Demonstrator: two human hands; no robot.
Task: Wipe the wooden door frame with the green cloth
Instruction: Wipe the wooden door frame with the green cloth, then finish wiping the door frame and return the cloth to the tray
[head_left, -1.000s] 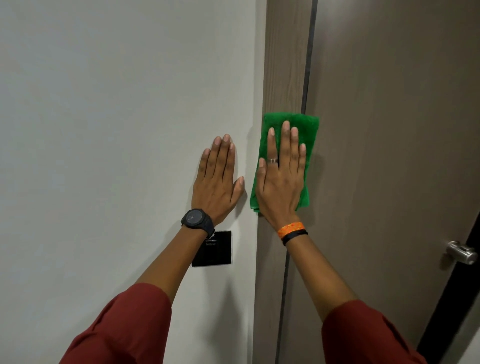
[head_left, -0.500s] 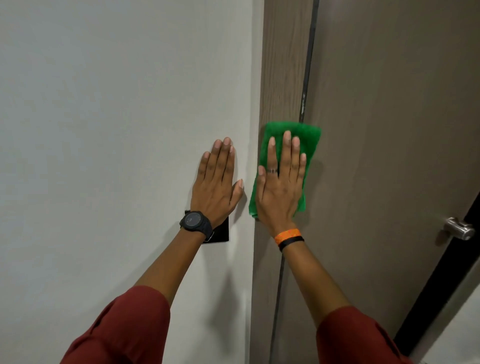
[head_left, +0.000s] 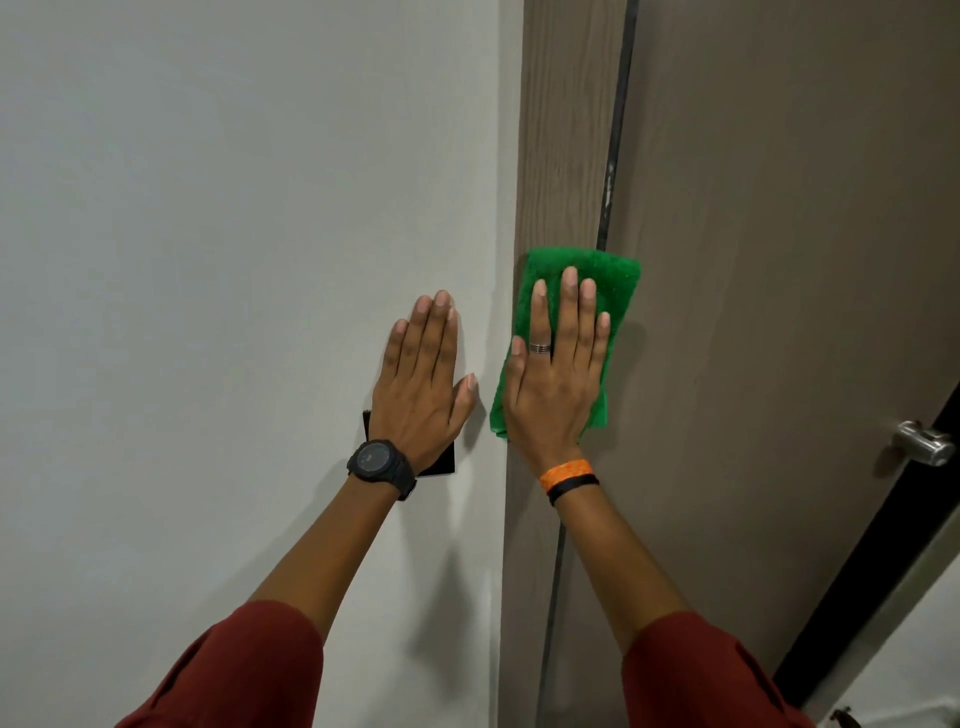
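A folded green cloth (head_left: 613, 280) lies flat against the brown wooden door frame (head_left: 566, 130), overlapping the dark gap between frame and door. My right hand (head_left: 553, 384) presses flat on the cloth, fingers straight and pointing up, palm covering most of it. My left hand (head_left: 421, 384) rests flat and spread on the white wall just left of the frame, holding nothing.
A black wall plate (head_left: 441, 465) sits mostly hidden under my left wrist. The brown door (head_left: 779, 260) fills the right side, with a silver handle (head_left: 924, 444) at its right edge beside a dark opening.
Both hands and the cloth sit lower along the frame and wall than before. My left hand now covers the black wall plate. The door handle appears higher in view.
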